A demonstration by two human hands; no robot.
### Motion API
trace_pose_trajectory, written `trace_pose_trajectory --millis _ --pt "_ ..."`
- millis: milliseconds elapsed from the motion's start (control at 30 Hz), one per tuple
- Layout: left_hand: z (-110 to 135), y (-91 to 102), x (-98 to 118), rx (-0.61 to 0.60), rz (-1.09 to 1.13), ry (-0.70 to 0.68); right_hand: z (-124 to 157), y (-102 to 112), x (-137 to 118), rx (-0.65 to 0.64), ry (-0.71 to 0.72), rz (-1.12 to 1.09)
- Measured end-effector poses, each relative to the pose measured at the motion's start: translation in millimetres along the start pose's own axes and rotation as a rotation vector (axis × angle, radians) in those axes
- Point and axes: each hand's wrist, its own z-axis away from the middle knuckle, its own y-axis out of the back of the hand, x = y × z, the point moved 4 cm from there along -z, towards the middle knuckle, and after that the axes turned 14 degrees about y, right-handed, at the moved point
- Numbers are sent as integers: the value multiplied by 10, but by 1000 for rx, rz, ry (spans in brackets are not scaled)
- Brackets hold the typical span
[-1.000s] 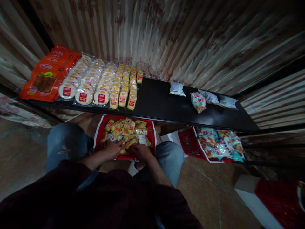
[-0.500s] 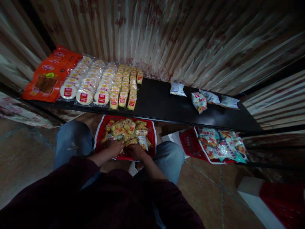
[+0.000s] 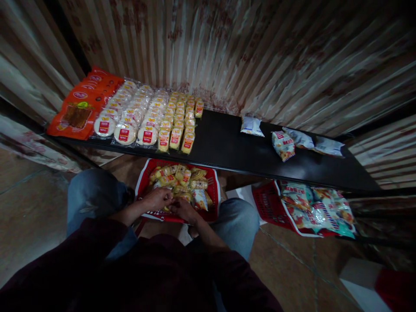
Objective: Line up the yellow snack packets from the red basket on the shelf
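Observation:
Between my knees is a red basket [image 3: 214, 190] with a white rim, holding several small yellow-wrapped cake packets [image 3: 169, 170] and a white-and-blue packet [image 3: 199, 199]. My left hand [image 3: 159, 198] is over the front part of the basket, fingers curled and pinched together. Close beside it, my right hand [image 3: 183, 209] is also closed, its fingertips nearly meeting the left ones. Whatever lies between the fingertips is too small and dark to make out.
A black shelf [image 3: 224, 138] carries orange bags [image 3: 79, 106], round white crackers [image 3: 123, 133] in clear wrap, rows of yellow packets [image 3: 176, 138] and several snack bags [image 3: 283, 145]. Another red basket [image 3: 271, 206] with snack bags stands below right. A white-and-red box [image 3: 364, 277] sits lower right.
My hands have lifted slightly from among the packets, and their fingertips have come together. The view has shifted, so shelf and baskets appear farther right and slightly lower.

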Motion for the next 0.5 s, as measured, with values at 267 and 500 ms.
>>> trace_pose_trajectory --millis 267,500 --pt "15 -1 -128 -178 363 216 -63 -97 -13 3 -58 -296" --pt "3 23 -123 -201 400 258 18 182 -209 71 78 -122"
